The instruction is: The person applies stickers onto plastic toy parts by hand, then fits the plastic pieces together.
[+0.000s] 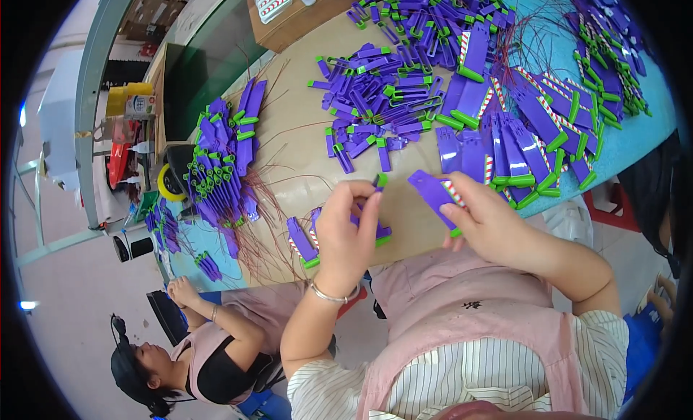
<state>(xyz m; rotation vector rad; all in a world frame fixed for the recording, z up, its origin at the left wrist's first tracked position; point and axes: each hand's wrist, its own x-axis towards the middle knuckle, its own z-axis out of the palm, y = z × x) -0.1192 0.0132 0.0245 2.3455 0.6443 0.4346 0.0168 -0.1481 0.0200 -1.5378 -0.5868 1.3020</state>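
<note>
My left hand [342, 228] pinches a small purple-and-green plastic piece [380, 180] between thumb and fingertips. My right hand [494, 221] grips a flat purple plastic part [432, 195] with a green end and a red-and-white striped strip along one edge. The two held pieces are apart. Beside my left wrist, a similar striped purple part [299, 241] lies on the table, and others there are partly covered by that hand. Beyond my hands spreads a heap of loose purple pieces with green ends [382, 91].
Striped purple parts [516, 149] with thin red wires crowd the right side on a blue cover [635, 138]. More wired purple parts [216, 160] are bundled at left. A cardboard box [292, 23] stands at the far edge. A co-worker [224, 340] sits at left, hands together.
</note>
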